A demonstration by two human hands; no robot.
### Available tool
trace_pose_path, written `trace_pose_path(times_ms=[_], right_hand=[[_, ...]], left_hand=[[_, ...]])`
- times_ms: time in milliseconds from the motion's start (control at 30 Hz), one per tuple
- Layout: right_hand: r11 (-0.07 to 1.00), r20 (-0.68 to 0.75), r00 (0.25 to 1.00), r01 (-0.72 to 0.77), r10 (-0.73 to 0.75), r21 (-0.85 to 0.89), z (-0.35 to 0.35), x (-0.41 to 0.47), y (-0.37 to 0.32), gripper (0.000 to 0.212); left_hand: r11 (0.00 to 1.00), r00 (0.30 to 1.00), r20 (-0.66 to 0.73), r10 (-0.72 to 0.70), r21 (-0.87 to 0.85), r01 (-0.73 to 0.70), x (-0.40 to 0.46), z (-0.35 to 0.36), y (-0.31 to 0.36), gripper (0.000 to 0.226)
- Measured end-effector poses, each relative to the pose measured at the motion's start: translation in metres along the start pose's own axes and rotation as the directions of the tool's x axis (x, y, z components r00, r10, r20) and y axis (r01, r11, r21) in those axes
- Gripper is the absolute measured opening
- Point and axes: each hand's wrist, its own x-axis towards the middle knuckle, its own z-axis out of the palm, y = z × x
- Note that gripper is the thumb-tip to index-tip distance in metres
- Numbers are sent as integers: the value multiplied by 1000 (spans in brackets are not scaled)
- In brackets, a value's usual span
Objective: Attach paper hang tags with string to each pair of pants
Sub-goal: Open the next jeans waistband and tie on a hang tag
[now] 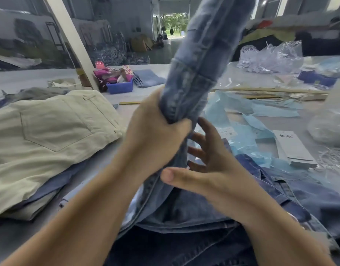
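Overhead, jeans [201,60] gripped by left hand [155,131].

Lit softly and evenly, daylight pouring in through the open doorway [175,22] at the far end, that patch washed out to near white. Only faint, diffuse shadows under the cream pants [50,131] on the grey table [15,79]. Heavy motion blur across the raised denim leg [207,60], seams smeared. Slight softness on the right hand [213,169]; the left hand [153,135] a little crisper. Strong wide-angle bending at the edges, the table's far rim curving. Glare on the clear plastic bags [270,56]. Background hazy, low in detail.
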Motion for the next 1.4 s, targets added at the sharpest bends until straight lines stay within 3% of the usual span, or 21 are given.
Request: trace_pose_path(times_ms=[67, 167, 233, 300, 367, 400, 500, 567, 633, 700, 767, 800, 900, 1000, 1067, 1167, 1233, 1267, 1333, 1367, 1400], right_hand=[[994, 0, 997, 82, -82, 73, 8, 12, 1, 87], [967, -198, 972, 163, -124, 196, 13, 22, 12, 34], [946, -420, 906, 86, 56, 313, 8, 23, 26, 22], [878, -554, 794, 54, 250, 475, -1, 23, 35, 19], [804, -616, 718, 133, 325, 580, -11, 25, 35, 25], [784, -640, 696, 180, 325, 595, -15, 25, 32, 26], [755, -650, 710, 262, 271, 601, -21, 20, 21, 24], [721, -594, 784, 305, 180, 622, -24, 11, 15, 24], [715, -538, 835, 304, 119, 630, -25, 0, 12, 7], [779, -528, 829, 204, 184, 592, -23, -15, 19, 8], [882, -552, 767, -38, 326, 469, -19, -31, 34, 16], [901, -537, 745, -201, 396, 385, -19, -38, 41, 25], [841, -509, 699, -532, 502, 99, -23, -49, 35, 51], [780, -460, 742, -607, 488, -153, -32, -51, 18, 47], [758, -432, 751, -620, 499, -202, -37, -52, 12, 49], [825, -468, 787, -533, 402, -187, -35, -55, 0, 36], [877, -531, 779, -463, 333, -129, -34, -58, -4, 57], [891, -600, 730, -451, 328, -61, -37, -61, -3, 73], [905, -679, 603, -344, 418, 251, -57, -64, 3, 66], [889, -681, 578, -213, 449, 405, -68, -64, 4, 60], [872, -716, 535, -88, 449, 481, -78, -64, 9, 56]], left_hand=[[986, 969, 242, -44, -147, 82, -3, 5, 2, 30], [834, 807, 583, -96, -396, 385, -9, -3, -11, 45], [854, 753, 649, -109, -327, 405, -19, -14, -27, 59], [986, 736, 664, -135, 19, 165, -32, -24, -40, 80], [903, 763, 627, -155, 403, -147, -46, -28, -52, 87], [833, 798, 587, -136, 504, -227, -51, -28, -61, 74], [746, 948, 314, 50, 619, -245, -50, -35, -74, 7], [732, 962, 160, 222, 625, -273, -41, -50, -75, 5], [756, 966, 74, 248, 609, -240, -38, -62, -71, 12], [749, 961, 225, 160, 606, -267, -46, -62, -75, 20], [734, 839, 543, -40, 586, -344, -62, -50, -88, 26], [749, 773, 625, -109, 563, -350, -73, -45, -96, 23], [808, 741, 658, -137, 507, -300, -93, -36, -94, 27], [843, 742, 652, -159, 480, -241, -97, -36, -86, 62], [855, 748, 657, -91, 436, -280, -97, -34, -83, 50], [841, 810, 585, 38, 419, -342, -92, -39, -84, 25], [808, 830, 556, 50, 466, -361, -87, -52, -89, 20], [822, 827, 562, 32, 456, -341, -84, -58, -91, 20], [826, 757, 653, -33, 444, -347, -81, -58, -91, 20], [785, 668, 740, -78, 459, -417, -81, -52, -88, 20], [841, 597, 800, -58, 361, -403, -88, -41, -90, 23]])
